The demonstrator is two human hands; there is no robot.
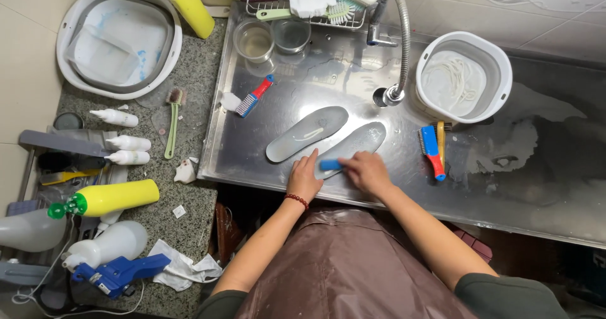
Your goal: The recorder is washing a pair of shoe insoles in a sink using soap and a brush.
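Scrubbing in hand — right hand (368, 172) grips a small blue brush (330, 164) on the near grey insole (353, 145) (wet steel table (517, 186)); left hand (304, 179) lies flat, fingers spread, pinning it. Next I judge firm strokes toward the far end.

Two insoles lie side by side on the worktop (505, 186), the left insole (306, 133) just beside the right insole (356, 143). Behind them hangs the tap (398, 54); right of it stands a tub (464, 76). Between tub and insoles lies a brush (431, 150). Two cups (271, 39) stand behind, left.
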